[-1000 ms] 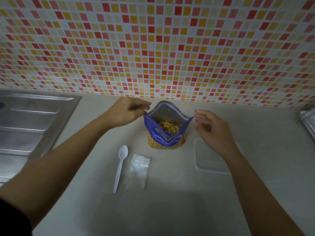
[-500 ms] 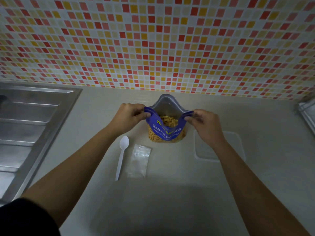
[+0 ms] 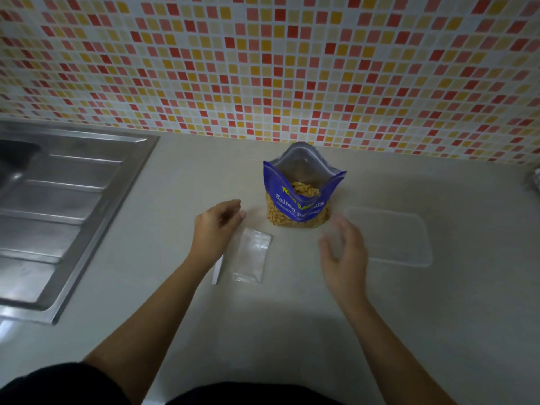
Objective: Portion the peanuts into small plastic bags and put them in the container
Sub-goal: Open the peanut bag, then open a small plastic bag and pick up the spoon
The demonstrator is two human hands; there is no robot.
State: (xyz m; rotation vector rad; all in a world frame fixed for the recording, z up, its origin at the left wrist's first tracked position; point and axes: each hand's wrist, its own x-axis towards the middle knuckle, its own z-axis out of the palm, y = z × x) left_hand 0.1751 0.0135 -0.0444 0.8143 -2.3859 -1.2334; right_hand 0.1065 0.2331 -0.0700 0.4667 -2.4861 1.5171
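Observation:
A blue bag of salted peanuts [image 3: 301, 200] stands upright on the counter with its mouth wide open and peanuts showing inside. A stack of small clear plastic bags [image 3: 252, 254] lies flat in front of it, to the left. My left hand [image 3: 217, 228] hovers just left of those bags, fingers loosely apart and holding nothing; it covers most of a white plastic spoon [image 3: 216, 270]. My right hand [image 3: 344, 255] hangs open in front of the peanut bag, blurred. A clear shallow container [image 3: 406, 238] lies to the right of the peanut bag.
A steel sink drainboard [image 3: 64, 206] fills the left side. The tiled wall [image 3: 268, 68] rises right behind the peanut bag. A shiny object [image 3: 536, 179] shows at the far right edge. Bare counter [image 3: 292, 331] stretches toward me.
Both hands let go of the peanut bag's rim and drew back toward me. The left hand dropped over the spoon beside the small bags. The peanut bag stays standing open.

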